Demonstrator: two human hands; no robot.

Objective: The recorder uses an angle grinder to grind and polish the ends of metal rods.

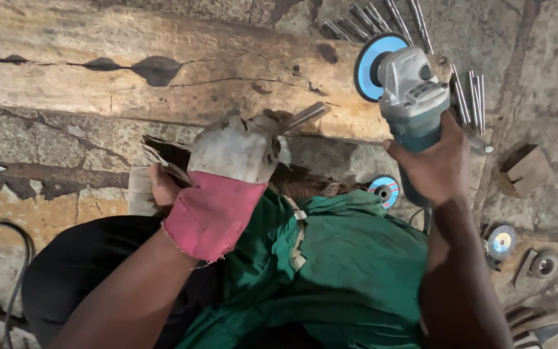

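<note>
A short grey metal rod (pixel 305 116), gripped in the left hand (pixel 230 168) wearing a worn grey-and-pink work glove, rests against a cracked wooden beam (pixel 163 64), while the bare right hand (pixel 437 165) clasps a teal-and-grey angle grinder (pixel 408 90) near loose steel rods (pixel 473 97).

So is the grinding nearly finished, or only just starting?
It's hard to tell. The left hand, in a worn glove, holds a metal rod on the wooden beam. The right hand lifts the angle grinder, its disc clear of the rod. More metal rods lie behind; whether they are ground is unclear.
</note>
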